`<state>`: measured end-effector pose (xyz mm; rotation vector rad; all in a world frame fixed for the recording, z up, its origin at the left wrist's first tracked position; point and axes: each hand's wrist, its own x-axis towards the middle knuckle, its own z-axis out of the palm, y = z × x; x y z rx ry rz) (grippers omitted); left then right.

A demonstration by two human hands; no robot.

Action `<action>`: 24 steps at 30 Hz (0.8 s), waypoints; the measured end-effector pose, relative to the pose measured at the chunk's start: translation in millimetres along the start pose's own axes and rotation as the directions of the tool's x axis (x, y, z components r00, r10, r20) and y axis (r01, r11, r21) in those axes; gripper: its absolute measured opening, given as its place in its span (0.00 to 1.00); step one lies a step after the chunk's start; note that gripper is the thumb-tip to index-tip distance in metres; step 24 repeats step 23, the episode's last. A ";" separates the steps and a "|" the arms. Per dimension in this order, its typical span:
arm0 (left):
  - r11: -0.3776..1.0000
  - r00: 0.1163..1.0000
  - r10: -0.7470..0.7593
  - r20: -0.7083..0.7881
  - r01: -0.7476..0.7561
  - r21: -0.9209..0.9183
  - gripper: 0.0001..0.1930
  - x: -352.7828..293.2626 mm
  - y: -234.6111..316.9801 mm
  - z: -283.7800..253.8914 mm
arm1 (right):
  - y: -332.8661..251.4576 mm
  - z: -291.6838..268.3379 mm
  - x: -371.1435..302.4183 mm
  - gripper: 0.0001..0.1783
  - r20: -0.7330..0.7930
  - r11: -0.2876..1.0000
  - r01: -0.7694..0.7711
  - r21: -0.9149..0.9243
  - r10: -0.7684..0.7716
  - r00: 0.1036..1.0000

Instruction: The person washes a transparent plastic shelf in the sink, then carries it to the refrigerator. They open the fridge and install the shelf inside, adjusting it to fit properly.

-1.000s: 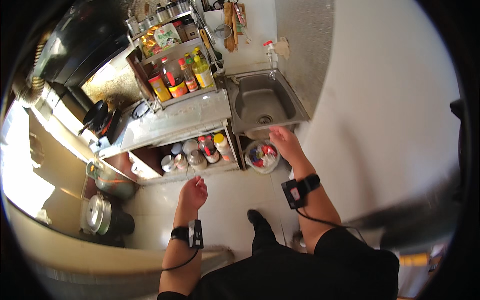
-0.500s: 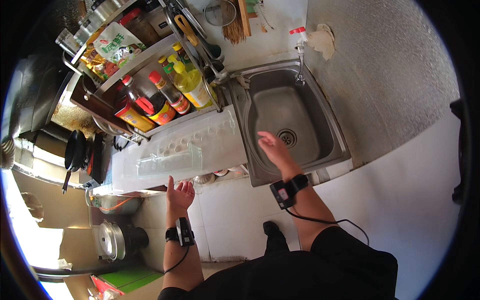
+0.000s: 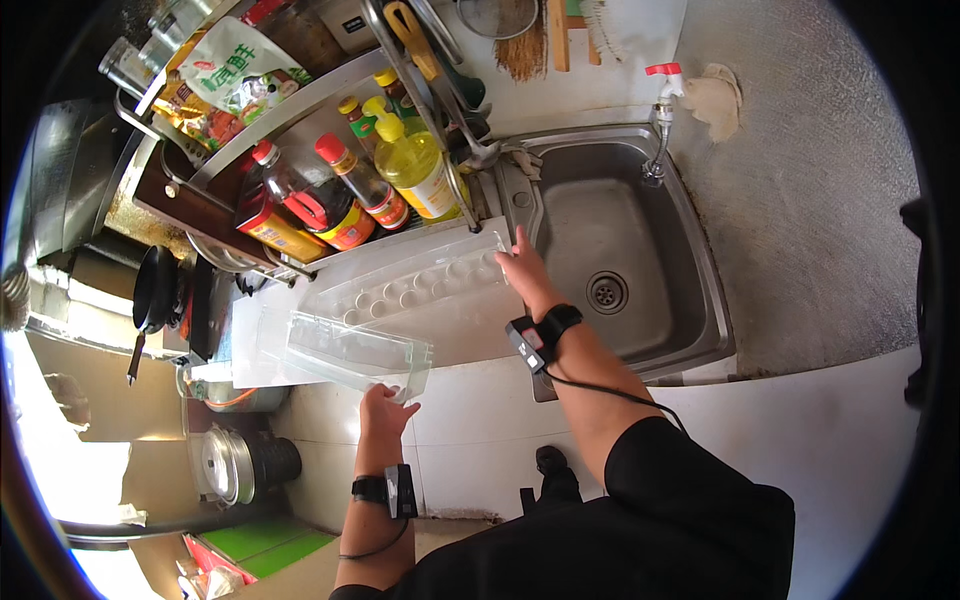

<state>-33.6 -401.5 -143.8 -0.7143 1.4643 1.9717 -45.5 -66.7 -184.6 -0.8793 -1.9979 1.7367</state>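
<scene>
My left hand (image 3: 384, 412) is closed on the near right corner of a clear rectangular plastic bin (image 3: 358, 352), which hangs partly over the counter's front edge. Behind it, a clear plastic egg tray (image 3: 392, 289) with a row of round holes lies along the white counter (image 3: 455, 336). The right end of that egg tray is in my right hand (image 3: 527, 274), thumb pointing up and fingers around the end wall. Both wrists carry strapped-on black boxes with cables.
The steel sink (image 3: 618, 240) lies to the right, below a red-handled tap (image 3: 662, 110). A rack holds sauce bottles (image 3: 362, 182) and a yellow pump bottle (image 3: 412, 170) behind the counter. A black pan (image 3: 154, 290) is at the left; a lidded pot (image 3: 232, 465) stands lower left.
My right hand moved left from above the sink to the egg tray's end and took hold of it. My left hand closed on the bin, now shifted nearer me. The view also shifted.
</scene>
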 end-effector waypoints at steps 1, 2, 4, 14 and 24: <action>0.994 1.000 -0.012 -0.029 0.009 -0.105 0.29 -5.0 -3.1 -5.9 | 0.5 -1.3 6.4 0.35 0.035 0.999 -0.040 -0.012 0.040 0.999; 0.988 1.000 0.025 -0.001 -0.025 -0.150 0.31 -12.1 -6.7 -10.8 | -0.6 -2.6 11.7 0.34 0.071 0.997 -0.079 -0.025 0.080 0.994; 0.967 0.996 0.081 -0.031 -0.086 -0.240 0.35 -30.9 -14.6 -17.9 | -5.8 -2.2 12.7 0.28 0.121 0.980 -0.120 -0.159 0.140 0.983; 0.942 0.985 0.162 0.055 -0.138 -0.304 0.49 -81.4 -9.3 -16.2 | -28.5 -65.0 -70.5 0.14 0.397 0.859 -0.512 -0.006 0.471 0.787; 0.962 0.946 0.258 0.196 -0.234 -0.140 0.46 -134.7 -21.8 -25.4 | -36.5 -173.2 -166.5 0.18 0.087 0.834 -0.163 0.527 0.137 0.987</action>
